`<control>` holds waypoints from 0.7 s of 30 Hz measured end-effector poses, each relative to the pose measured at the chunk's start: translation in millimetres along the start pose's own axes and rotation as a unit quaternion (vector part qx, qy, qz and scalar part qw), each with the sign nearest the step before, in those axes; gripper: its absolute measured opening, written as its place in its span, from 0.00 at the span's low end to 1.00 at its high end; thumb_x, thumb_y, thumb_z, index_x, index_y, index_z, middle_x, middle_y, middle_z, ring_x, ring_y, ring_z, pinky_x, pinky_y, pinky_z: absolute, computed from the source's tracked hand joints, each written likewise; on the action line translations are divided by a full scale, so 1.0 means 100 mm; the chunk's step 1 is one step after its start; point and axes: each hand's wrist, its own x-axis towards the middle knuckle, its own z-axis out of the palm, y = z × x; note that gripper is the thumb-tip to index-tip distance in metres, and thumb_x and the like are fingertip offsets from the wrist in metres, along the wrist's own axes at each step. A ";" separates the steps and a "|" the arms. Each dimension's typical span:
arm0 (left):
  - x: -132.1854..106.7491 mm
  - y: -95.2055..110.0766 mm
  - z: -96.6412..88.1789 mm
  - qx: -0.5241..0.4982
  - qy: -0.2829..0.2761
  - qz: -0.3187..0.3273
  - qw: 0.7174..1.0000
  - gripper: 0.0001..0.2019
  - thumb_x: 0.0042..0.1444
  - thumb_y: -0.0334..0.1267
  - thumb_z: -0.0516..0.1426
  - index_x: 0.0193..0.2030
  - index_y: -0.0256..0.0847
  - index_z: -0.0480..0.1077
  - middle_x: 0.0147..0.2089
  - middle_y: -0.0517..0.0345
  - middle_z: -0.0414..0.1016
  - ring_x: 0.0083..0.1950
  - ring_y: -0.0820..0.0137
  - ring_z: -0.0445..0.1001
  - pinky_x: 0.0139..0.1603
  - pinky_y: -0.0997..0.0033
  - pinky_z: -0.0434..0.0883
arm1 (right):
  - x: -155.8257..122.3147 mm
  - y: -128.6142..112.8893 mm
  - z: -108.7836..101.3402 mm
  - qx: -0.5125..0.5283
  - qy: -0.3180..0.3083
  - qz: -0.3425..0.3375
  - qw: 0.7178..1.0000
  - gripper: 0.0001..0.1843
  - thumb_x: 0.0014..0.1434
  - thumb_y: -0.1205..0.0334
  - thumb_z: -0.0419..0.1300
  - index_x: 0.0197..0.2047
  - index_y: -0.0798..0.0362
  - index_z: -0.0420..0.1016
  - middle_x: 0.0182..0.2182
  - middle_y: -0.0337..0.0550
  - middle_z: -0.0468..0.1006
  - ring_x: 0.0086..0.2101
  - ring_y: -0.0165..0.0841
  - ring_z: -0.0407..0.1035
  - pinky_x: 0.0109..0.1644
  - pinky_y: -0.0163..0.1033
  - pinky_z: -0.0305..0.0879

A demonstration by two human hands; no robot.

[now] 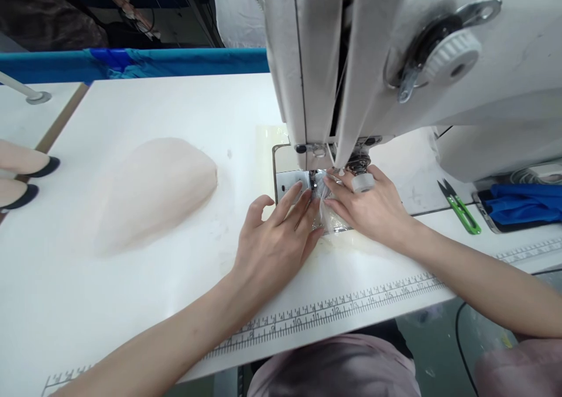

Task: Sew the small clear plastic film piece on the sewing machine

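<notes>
A white sewing machine (316, 63) stands over the table, its presser foot (313, 178) down at the metal needle plate (285, 180). My left hand (274, 239) lies palm down just left of the foot, fingers stretched and thumb apart, its fingertips at the edge of a thin sheer white fabric (324, 209). On the other side, my right hand (373, 201) has its fingertips drawn together on that fabric, close to the foot. Part of the fabric is hidden under the hands. Left of them lies a pale, sheer pinkish fabric piece (162, 192).
Green thread snips (461, 206) lie at the right, beside a phone (485, 212) partly under blue cloth (527, 204). A printed ruler (307, 321) runs along the front edge. Two beige rounded pieces with black ends (21, 174) sit at the far left.
</notes>
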 end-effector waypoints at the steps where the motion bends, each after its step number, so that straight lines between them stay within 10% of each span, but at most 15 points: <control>1: 0.00 0.00 0.00 0.000 0.000 0.000 1.000 0.15 0.66 0.37 0.51 0.56 0.36 0.68 0.56 0.47 0.75 0.61 0.59 0.69 0.50 0.54 0.61 | 0.00 0.00 0.00 -0.001 0.002 0.000 1.000 0.18 0.68 0.56 0.50 0.49 0.58 0.76 0.50 0.49 0.77 0.45 0.40 0.67 0.46 0.45 0.58; 21: 0.04 -0.04 0.05 0.017 0.012 -0.010 1.000 0.15 0.66 0.39 0.51 0.54 0.35 0.70 0.54 0.49 0.76 0.61 0.62 0.69 0.51 0.56 0.60 | 0.02 0.04 -0.01 -0.021 0.016 -0.002 1.000 0.18 0.68 0.57 0.51 0.45 0.57 0.78 0.47 0.51 0.77 0.45 0.41 0.67 0.47 0.44 0.56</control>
